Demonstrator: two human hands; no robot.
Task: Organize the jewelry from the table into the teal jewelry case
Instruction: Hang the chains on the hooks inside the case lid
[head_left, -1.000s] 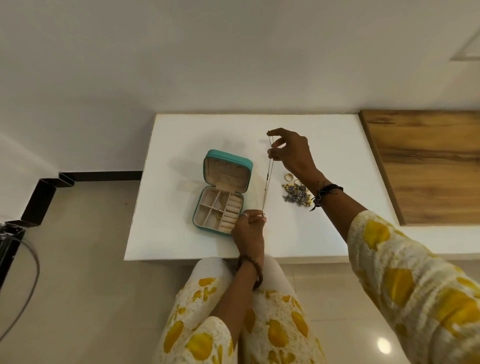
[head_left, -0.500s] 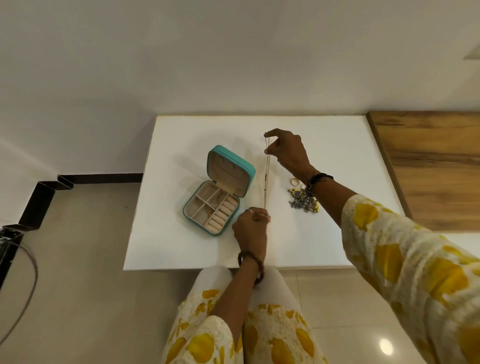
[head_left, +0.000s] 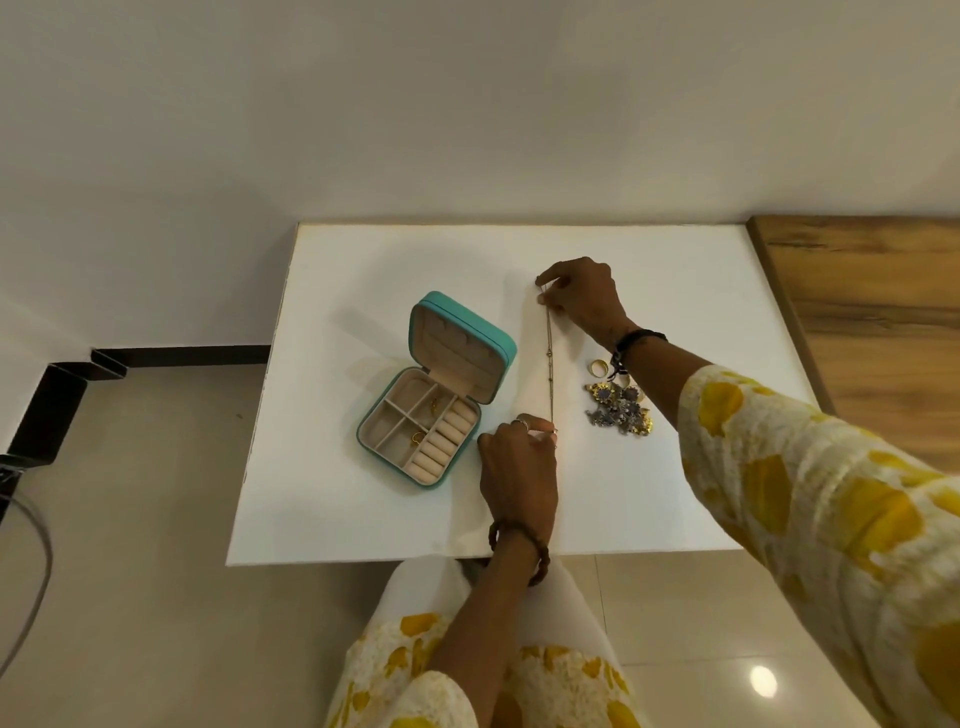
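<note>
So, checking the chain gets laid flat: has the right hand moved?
Yes: the right hand has dropped toward the white table, away from its far edge.

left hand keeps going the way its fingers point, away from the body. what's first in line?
Probably nothing solid: the left hand points along the thin gold chain it pinches, towards the right hand holding the far end. Depth unclear.

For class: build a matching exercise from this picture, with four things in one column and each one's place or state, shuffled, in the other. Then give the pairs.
1. teal jewelry case
2. necklace chain
3. gold ring
4. wooden surface

A. stretched between both hands
B. open, left of the chain
C. right of the white table
D. loose beside the right wrist

Pairs: 1-B, 2-A, 3-D, 4-C
</note>
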